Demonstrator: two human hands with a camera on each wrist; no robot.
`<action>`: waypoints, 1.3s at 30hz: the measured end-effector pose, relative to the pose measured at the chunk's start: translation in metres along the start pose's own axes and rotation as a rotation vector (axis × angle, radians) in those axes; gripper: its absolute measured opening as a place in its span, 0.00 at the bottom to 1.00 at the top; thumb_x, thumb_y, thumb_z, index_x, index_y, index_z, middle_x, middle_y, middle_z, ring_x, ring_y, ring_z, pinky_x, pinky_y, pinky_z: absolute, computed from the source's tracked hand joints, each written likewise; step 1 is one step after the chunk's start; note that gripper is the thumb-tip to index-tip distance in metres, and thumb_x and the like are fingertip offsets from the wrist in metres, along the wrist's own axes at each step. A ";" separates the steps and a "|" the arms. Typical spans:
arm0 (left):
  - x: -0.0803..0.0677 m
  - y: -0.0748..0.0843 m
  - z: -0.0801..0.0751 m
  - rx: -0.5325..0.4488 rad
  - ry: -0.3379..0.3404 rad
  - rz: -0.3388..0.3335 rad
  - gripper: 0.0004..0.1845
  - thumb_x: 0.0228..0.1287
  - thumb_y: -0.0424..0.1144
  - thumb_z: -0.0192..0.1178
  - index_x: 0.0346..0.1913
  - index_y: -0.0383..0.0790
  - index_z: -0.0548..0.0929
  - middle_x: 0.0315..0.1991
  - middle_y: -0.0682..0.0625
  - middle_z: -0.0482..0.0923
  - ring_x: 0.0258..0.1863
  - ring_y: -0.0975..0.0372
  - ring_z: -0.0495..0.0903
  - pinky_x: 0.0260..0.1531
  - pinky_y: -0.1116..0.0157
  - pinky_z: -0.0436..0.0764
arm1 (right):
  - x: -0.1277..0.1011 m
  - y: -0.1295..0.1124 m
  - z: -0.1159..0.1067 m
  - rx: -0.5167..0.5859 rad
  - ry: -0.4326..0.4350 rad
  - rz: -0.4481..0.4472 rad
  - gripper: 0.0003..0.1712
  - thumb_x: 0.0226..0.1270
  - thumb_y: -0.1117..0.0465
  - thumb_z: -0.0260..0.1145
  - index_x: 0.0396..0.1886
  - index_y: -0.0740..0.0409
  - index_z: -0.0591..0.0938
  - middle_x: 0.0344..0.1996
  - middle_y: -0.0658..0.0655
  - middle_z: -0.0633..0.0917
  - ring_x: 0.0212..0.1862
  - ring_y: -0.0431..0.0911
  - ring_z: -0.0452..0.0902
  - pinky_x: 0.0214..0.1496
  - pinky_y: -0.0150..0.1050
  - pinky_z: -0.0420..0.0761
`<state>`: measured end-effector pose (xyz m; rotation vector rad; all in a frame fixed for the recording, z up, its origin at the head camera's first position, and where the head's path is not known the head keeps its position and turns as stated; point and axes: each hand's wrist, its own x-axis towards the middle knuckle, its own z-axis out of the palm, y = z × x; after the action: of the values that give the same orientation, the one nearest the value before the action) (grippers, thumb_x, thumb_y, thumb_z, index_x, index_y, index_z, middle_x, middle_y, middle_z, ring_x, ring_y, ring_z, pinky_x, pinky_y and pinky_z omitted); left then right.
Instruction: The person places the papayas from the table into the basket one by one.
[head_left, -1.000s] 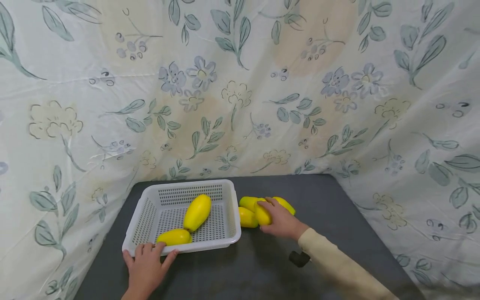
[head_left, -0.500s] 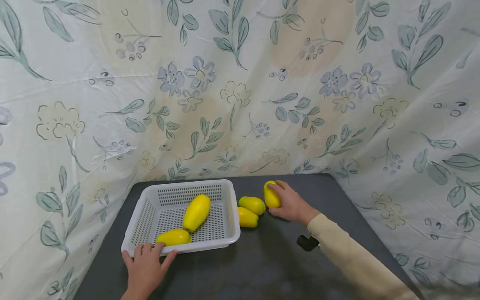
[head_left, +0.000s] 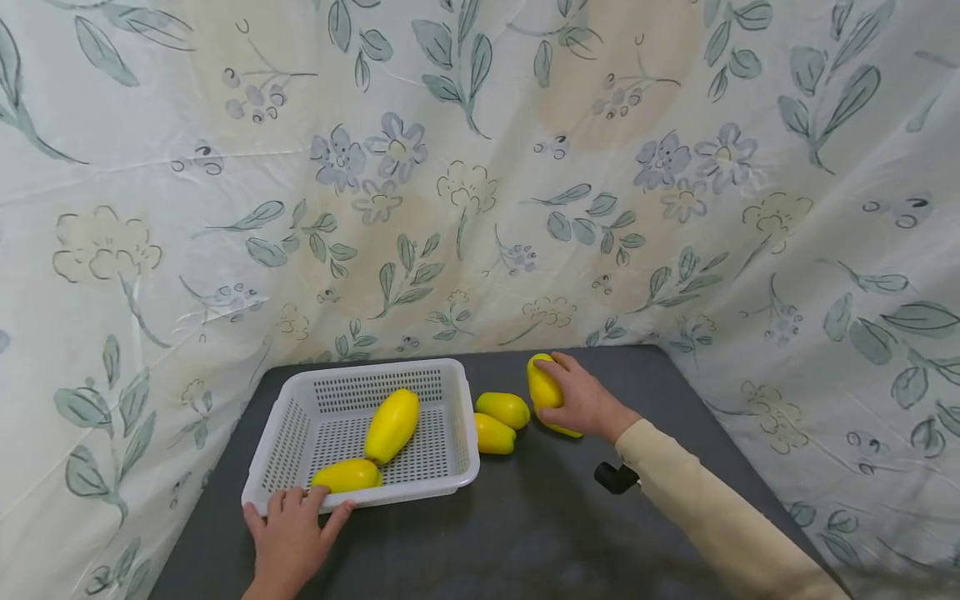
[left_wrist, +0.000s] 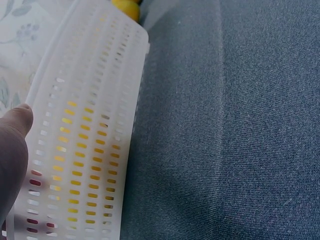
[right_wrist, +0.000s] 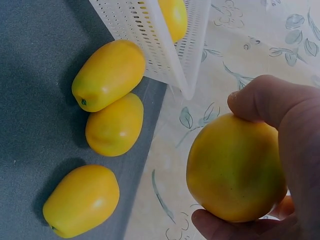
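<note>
A person's right hand (head_left: 581, 404) grips a yellow fruit (head_left: 543, 387) lifted just above the dark grey table (head_left: 525, 533), thumb and fingers curled round it, as the right wrist view shows close up with the fruit (right_wrist: 234, 170) filling the palm. The held fruit hangs over the far right part of the table, near the flowered cloth (head_left: 480, 167) that drapes behind and to both sides. Under the hand another yellow fruit (head_left: 564, 430) lies on the table, mostly hidden in the head view; the right wrist view shows three fruits lying loose on the table. Just left of the hand, two of them (head_left: 503, 409) (head_left: 494, 434) lie side by side, touching each other and sitting close against the right wall of a white perforated basket (head_left: 450, 467). Inside the basket lie two further fruits, one long one (head_left: 393, 425) angled across the middle and one (head_left: 347, 476) against the near wall. The left hand (head_left: 291, 537) rests on the basket's near left rim, fingers spread and fairly straight over the edge, thumb out to the right; the left wrist view shows one fingertip (left_wrist: 15, 150) against the basket's slotted wall. A small black object (head_left: 616, 477) sits at the cream sleeve (head_left: 712, 525) of the right arm.
</note>
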<state>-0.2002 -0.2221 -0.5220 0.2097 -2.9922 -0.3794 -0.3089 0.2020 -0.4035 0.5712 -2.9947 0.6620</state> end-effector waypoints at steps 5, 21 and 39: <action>-0.001 0.000 0.000 -0.007 0.006 0.008 0.34 0.65 0.64 0.62 0.55 0.35 0.82 0.50 0.30 0.77 0.60 0.31 0.65 0.65 0.21 0.40 | 0.000 -0.003 -0.001 0.003 -0.009 0.002 0.44 0.60 0.55 0.71 0.76 0.51 0.67 0.78 0.68 0.58 0.58 0.59 0.76 0.55 0.55 0.84; -0.001 0.000 -0.001 -0.012 0.025 0.023 0.32 0.64 0.61 0.64 0.55 0.34 0.83 0.49 0.30 0.78 0.59 0.31 0.66 0.65 0.20 0.40 | 0.011 -0.029 0.025 0.042 -0.051 -0.065 0.43 0.60 0.56 0.71 0.76 0.51 0.68 0.78 0.67 0.60 0.57 0.57 0.78 0.57 0.53 0.84; 0.001 -0.002 0.002 -0.015 0.024 0.010 0.32 0.64 0.63 0.64 0.54 0.36 0.83 0.51 0.30 0.78 0.60 0.31 0.66 0.66 0.20 0.38 | 0.026 -0.106 0.062 0.013 -0.190 -0.186 0.43 0.60 0.52 0.72 0.76 0.42 0.68 0.78 0.59 0.60 0.52 0.48 0.77 0.53 0.40 0.85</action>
<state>-0.2010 -0.2237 -0.5248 0.1958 -2.9653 -0.3946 -0.2922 0.0781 -0.4142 0.9500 -3.0553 0.6489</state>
